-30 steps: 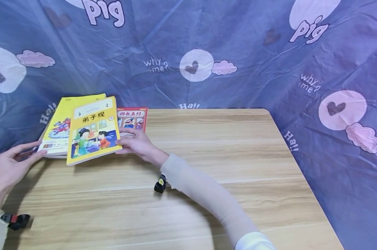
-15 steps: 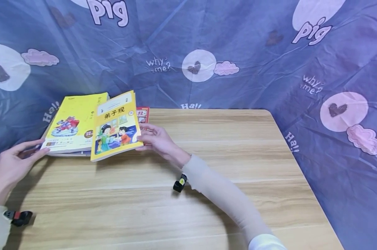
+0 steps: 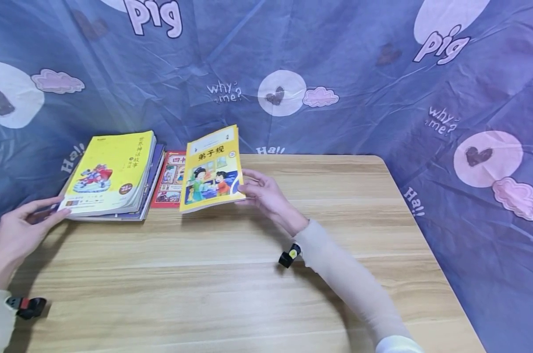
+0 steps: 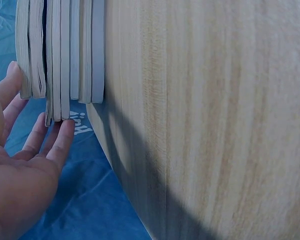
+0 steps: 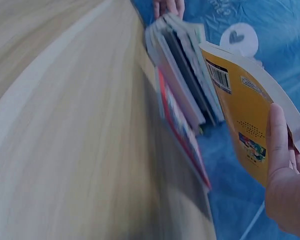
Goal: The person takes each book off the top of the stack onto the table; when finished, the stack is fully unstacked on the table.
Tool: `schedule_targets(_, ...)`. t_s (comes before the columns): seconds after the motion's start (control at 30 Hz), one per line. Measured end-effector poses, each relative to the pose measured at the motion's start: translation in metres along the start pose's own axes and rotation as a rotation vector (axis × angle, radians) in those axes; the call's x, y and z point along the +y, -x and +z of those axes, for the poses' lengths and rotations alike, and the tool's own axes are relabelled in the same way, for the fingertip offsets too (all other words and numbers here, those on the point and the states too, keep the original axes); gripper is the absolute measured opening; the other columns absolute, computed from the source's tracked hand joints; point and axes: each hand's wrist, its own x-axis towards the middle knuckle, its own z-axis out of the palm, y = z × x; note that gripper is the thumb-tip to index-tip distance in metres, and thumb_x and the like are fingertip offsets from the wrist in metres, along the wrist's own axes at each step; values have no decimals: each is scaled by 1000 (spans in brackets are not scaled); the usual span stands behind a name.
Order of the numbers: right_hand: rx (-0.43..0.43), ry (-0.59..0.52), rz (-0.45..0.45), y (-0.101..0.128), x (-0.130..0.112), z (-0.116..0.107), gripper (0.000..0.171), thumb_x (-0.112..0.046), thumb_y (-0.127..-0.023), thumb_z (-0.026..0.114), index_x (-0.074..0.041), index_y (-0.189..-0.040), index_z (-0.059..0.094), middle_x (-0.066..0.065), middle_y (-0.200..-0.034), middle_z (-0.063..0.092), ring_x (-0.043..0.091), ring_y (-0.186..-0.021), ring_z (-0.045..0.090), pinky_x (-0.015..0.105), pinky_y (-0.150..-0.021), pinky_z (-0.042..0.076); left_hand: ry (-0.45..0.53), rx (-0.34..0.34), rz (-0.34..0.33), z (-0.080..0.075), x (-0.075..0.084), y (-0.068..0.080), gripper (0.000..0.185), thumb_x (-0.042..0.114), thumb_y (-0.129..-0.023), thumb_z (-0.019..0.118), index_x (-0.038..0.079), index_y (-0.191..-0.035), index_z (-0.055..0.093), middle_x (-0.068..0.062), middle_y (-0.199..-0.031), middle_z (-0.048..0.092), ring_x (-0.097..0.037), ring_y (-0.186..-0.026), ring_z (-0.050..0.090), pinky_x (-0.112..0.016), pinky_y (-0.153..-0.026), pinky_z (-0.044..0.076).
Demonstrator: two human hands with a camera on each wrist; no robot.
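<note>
My right hand (image 3: pixel 264 191) grips a thin yellow picture book (image 3: pixel 211 169) by its right edge and holds it tilted above the wooden table (image 3: pixel 266 274); in the right wrist view the fingers (image 5: pixel 280 150) lie under the book's back cover (image 5: pixel 245 125). A stack of books (image 3: pixel 112 174) with a yellow cover on top lies at the table's far left. My left hand (image 3: pixel 16 230) is open, with straight fingertips (image 4: pixel 60 137) touching the stack's near corner (image 4: pixel 60 60). A red book (image 3: pixel 169 179) lies flat between the stack and the lifted book.
A blue patterned cloth (image 3: pixel 381 83) hangs behind and around the table. The table's left edge (image 4: pixel 102 150) runs just beside the stack, and its right edge (image 3: pixel 425 245) is rounded at the far corner. Black wrist camera mounts (image 3: pixel 289 257) show on both sleeves.
My right hand has lifted the thin yellow book off the stack and carried it rightward, uncovering the red book. My left hand stays at the stack's corner.
</note>
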Motion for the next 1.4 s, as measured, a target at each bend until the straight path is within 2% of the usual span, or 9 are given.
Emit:
schedule_targets(0.13, 14, 16, -10, 4, 1, -19, 59, 10, -98, 56, 2, -155, 45, 1, -103, 78, 17, -89, 78, 32, -78, 66, -11, -7, -6, -1, 0, -1, 65, 47, -100, 69, 14, -154, 55, -10, -167, 45, 26, -86, 34, 1, -69, 32)
schedule_targets(0.2, 18, 24, -9, 6, 3, -27, 58, 9, -98, 56, 2, -155, 44, 0, -104, 79, 17, -90, 78, 32, -79, 66, -10, -8, -6, -1, 0, -1, 66, 48, -100, 70, 15, -154, 55, -8, -166, 46, 26, -85, 34, 1, -69, 32)
schedule_targets(0.37, 42, 25, 9, 8, 9, -42, 58, 9, -99, 54, 1, -156, 44, 0, -105, 79, 17, -93, 78, 32, -80, 66, 9, -1, 6, -1, -2, 1, 65, 46, -99, 71, 15, -153, 56, 17, -154, 50, 28, -84, 37, 2, -69, 33)
schedule_targets(0.8, 113, 13, 81, 7, 21, -60, 59, 8, -99, 56, 1, -156, 44, 6, -107, 80, 18, -89, 79, 33, -82, 66, 38, 12, 26, 1, -3, 1, 62, 44, -99, 73, 16, -152, 58, 35, -135, 50, 27, -85, 39, 3, -70, 34)
schedule_targets(0.9, 133, 6, 96, 5, 23, -61, 58, 8, -99, 57, 0, -155, 45, 17, -123, 76, 18, -91, 79, 34, -83, 66, 32, 10, 28, 1, -3, 0, 62, 44, -99, 72, 15, -152, 58, 31, -141, 50, 27, -86, 39, 3, -70, 34)
schedule_targets(1.07, 168, -3, 127, 0, 28, -60, 60, 9, -99, 56, 0, -156, 43, 30, -149, 58, 17, -92, 78, 35, -85, 66, 19, 1, 21, 1, -4, 0, 64, 46, -99, 71, 15, -153, 56, 17, -156, 49, 27, -86, 37, 3, -70, 33)
schedule_targets(1.17, 184, -3, 142, -3, 30, -60, 61, 9, -99, 56, 1, -157, 41, 32, -153, 53, 16, -90, 78, 34, -84, 66, 14, -1, 11, 1, -4, 1, 64, 46, -99, 71, 15, -154, 56, 9, -161, 49, 27, -85, 37, 3, -70, 33)
schedule_targets(1.33, 192, -5, 161, -6, 32, -60, 62, 9, -99, 56, 2, -158, 39, 33, -154, 52, 15, -89, 78, 35, -86, 66, -8, -2, 1, 1, -1, 1, 66, 47, -99, 70, 14, -154, 55, -15, -166, 45, 26, -85, 34, 0, -69, 32)
schedule_targets(1.4, 197, -4, 171, -7, 32, -60, 63, 9, -99, 56, 2, -159, 38, 32, -153, 52, 15, -90, 78, 35, -87, 65, -7, 0, 4, 1, -1, 1, 65, 47, -99, 70, 14, -154, 56, -13, -166, 46, 26, -85, 34, 0, -69, 32)
